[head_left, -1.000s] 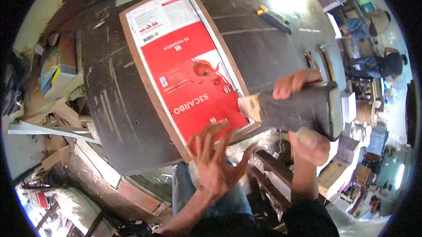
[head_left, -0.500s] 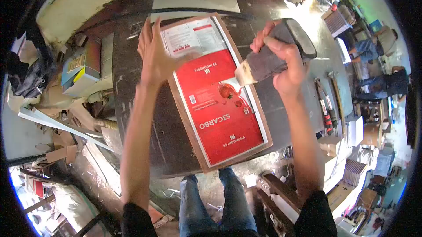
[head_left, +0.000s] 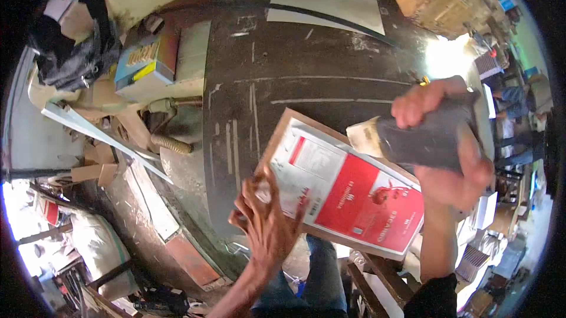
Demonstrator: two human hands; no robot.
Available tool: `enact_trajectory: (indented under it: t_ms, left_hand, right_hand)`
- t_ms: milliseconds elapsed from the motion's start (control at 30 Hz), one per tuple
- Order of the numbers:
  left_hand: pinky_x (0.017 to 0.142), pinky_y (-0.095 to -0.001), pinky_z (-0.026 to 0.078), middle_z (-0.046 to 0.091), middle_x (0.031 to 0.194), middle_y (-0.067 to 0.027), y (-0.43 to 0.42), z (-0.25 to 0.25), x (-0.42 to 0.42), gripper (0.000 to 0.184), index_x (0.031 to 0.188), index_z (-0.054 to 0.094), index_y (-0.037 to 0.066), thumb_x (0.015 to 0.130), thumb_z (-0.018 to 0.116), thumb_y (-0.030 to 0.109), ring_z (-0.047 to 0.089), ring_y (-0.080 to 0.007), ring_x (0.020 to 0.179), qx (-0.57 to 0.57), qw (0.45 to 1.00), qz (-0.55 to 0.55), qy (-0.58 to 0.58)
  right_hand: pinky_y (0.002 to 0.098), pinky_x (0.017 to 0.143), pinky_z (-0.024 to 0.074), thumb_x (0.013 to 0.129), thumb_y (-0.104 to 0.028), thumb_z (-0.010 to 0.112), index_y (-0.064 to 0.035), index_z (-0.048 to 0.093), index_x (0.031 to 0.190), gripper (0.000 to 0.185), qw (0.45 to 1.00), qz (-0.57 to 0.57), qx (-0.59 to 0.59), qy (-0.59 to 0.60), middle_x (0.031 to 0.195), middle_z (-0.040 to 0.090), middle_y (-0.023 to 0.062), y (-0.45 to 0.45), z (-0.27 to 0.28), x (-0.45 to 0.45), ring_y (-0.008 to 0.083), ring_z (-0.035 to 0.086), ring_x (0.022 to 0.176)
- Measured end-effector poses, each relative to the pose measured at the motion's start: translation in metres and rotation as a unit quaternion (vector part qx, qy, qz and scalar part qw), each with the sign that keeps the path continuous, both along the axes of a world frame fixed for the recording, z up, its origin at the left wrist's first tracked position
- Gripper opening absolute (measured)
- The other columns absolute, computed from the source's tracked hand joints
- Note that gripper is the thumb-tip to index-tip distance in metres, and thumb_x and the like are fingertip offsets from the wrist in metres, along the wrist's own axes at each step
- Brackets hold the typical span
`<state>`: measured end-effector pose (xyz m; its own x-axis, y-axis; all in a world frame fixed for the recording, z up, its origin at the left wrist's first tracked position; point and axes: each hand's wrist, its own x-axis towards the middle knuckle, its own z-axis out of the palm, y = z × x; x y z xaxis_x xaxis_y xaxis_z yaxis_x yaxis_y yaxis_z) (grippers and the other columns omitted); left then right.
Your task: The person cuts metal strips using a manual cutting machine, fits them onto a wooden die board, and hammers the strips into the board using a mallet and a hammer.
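A thin brown-edged board (head_left: 276, 139) lies slanted on the dark table, with its near side past the table's front edge. Its upper face is covered by a red and white printed carton sheet (head_left: 345, 200). My left hand (head_left: 262, 221) is at the board's left end, with bent fingers at the edge and a blurred thumb over the sheet. My right hand (head_left: 451, 170) is wrapped around a block in a dark sleeve (head_left: 421, 140), resembling a sanding block, with a pale end sticking out to the left. The block is over the board's far right edge; contact cannot be made out.
The dark tabletop (head_left: 283, 64) bears pale streaks, and a white panel (head_left: 327, 2) lies at its far side. To the left are a blue box (head_left: 146, 66) and a ribbed hose (head_left: 173, 144). A white sack (head_left: 100, 247) stands lower left. Other people are at far right.
The board has turned on the table and now slants down to the right. My left hand has come to its end. My right hand still holds the block. The view has shifted too.
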<state>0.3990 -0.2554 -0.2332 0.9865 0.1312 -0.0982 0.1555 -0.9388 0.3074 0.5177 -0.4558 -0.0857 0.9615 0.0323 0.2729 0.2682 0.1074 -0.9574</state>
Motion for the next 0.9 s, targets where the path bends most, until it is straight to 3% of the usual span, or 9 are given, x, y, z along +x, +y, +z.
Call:
enact_trajectory:
  t_ms: [100, 233, 433, 533, 633, 700, 767, 867, 900]
  left_hand:
    - [0.095, -0.0629, 0.023, 0.015, 0.146, -0.0332, -0.009, -0.005, -0.022, 0.09, 0.158, 0.021, 0.003, 0.095, 0.056, 0.056, 0.022, -0.0459, 0.13, -0.025, 0.999, -0.029, 0.028]
    - [0.098, -0.0635, 0.019, 0.016, 0.147, -0.0324, -0.006, -0.012, -0.023, 0.09, 0.158, 0.019, 0.004, 0.095, 0.056, 0.056, 0.021, -0.0455, 0.131, -0.061, 0.998, -0.034, 0.007]
    - [0.107, -0.0665, 0.01, 0.013, 0.154, -0.0304, -0.005, -0.006, -0.022, 0.088, 0.158, 0.019, 0.003, 0.096, 0.055, 0.054, 0.02, -0.0446, 0.139, -0.059, 0.998, -0.036, 0.007]
    - [0.111, -0.0644, 0.012, 0.017, 0.154, -0.0324, -0.006, -0.002, -0.02, 0.09, 0.157, 0.019, 0.0, 0.095, 0.058, 0.051, 0.022, -0.0475, 0.139, -0.059, 0.998, -0.037, -0.006]
    - [0.112, -0.0653, 0.011, 0.016, 0.155, -0.033, -0.004, 0.002, -0.018, 0.091, 0.157, 0.018, -0.001, 0.094, 0.06, 0.05, 0.023, -0.0477, 0.141, -0.08, 0.996, -0.043, 0.004]
    - [0.113, -0.0662, 0.01, 0.015, 0.156, -0.0333, -0.005, 0.002, -0.018, 0.092, 0.157, 0.018, -0.001, 0.094, 0.061, 0.05, 0.021, -0.0479, 0.142, -0.075, 0.996, -0.041, 0.009]
    - [0.113, -0.0672, 0.008, 0.013, 0.157, -0.0337, -0.01, 0.003, -0.02, 0.093, 0.157, 0.018, -0.001, 0.093, 0.062, 0.051, 0.019, -0.048, 0.144, -0.07, 0.997, -0.039, 0.011]
    - [0.114, -0.0696, 0.004, 0.008, 0.163, -0.0273, -0.027, 0.007, -0.036, 0.095, 0.159, 0.017, 0.006, 0.09, 0.065, 0.052, 0.012, -0.044, 0.15, -0.119, 0.988, -0.101, 0.004]
    - [0.115, -0.07, 0.003, 0.007, 0.165, -0.0225, -0.035, 0.007, -0.038, 0.095, 0.16, 0.018, 0.011, 0.089, 0.066, 0.052, 0.008, -0.0408, 0.152, -0.17, 0.963, -0.209, 0.035]
  right_hand:
    - [0.0363, 0.083, 0.0389, 0.063, -0.052, 0.082, -0.0039, 0.048, 0.103, 0.071, 0.999, 0.022, 0.003, 0.033, 0.088, 0.051, 0.0059, 0.028, 0.008, 0.008, 0.0208, 0.05, 0.085]
    - [0.0391, 0.081, 0.0426, 0.082, -0.026, 0.058, -0.0039, 0.049, 0.099, 0.03, 0.986, 0.085, -0.074, -0.125, 0.088, 0.052, 0.0081, 0.04, -0.015, 0.014, 0.0224, 0.052, 0.084]
    - [0.0422, 0.081, 0.0454, 0.082, -0.025, 0.054, 0.0029, 0.048, 0.112, 0.041, 0.998, 0.052, 0.028, -0.024, 0.097, 0.054, 0.0149, 0.061, -0.059, 0.034, 0.0267, 0.056, 0.086]
    - [0.0432, 0.084, 0.0447, 0.079, -0.024, 0.055, -0.0009, 0.05, 0.109, 0.038, 0.994, 0.085, -0.029, -0.064, 0.097, 0.055, 0.0144, 0.049, -0.028, 0.029, 0.0266, 0.056, 0.09]
    - [0.0415, 0.092, 0.0446, 0.077, -0.018, 0.059, -0.0029, 0.053, 0.113, 0.04, 0.932, 0.175, -0.263, -0.178, 0.096, 0.056, 0.0141, 0.023, 0.025, 0.024, 0.0249, 0.056, 0.098]
    - [0.0383, 0.089, 0.0442, 0.08, -0.014, 0.065, -0.0036, 0.053, 0.109, 0.033, 0.994, 0.041, 0.077, 0.061, 0.096, 0.058, 0.0112, 0.038, -0.011, 0.021, 0.0225, 0.056, 0.098]
    - [0.0328, 0.079, 0.0458, 0.085, -0.021, 0.066, -0.0051, 0.06, 0.096, 0.02, 0.994, -0.019, 0.087, 0.061, 0.089, 0.063, 0.004, 0.066, -0.056, 0.023, 0.0148, 0.059, 0.087]
    - [0.0265, 0.061, 0.0456, 0.086, -0.026, 0.068, -0.0062, 0.068, 0.085, 0.02, 0.999, 0.024, -0.018, -0.025, 0.078, 0.067, -0.0025, 0.066, -0.075, 0.044, 0.0079, 0.061, 0.069]
    - [0.0257, 0.058, 0.045, 0.084, -0.024, 0.07, -0.0061, 0.068, 0.085, 0.018, 0.999, 0.032, 0.001, -0.016, 0.077, 0.067, -0.0028, 0.061, -0.069, 0.049, 0.0078, 0.06, 0.066]
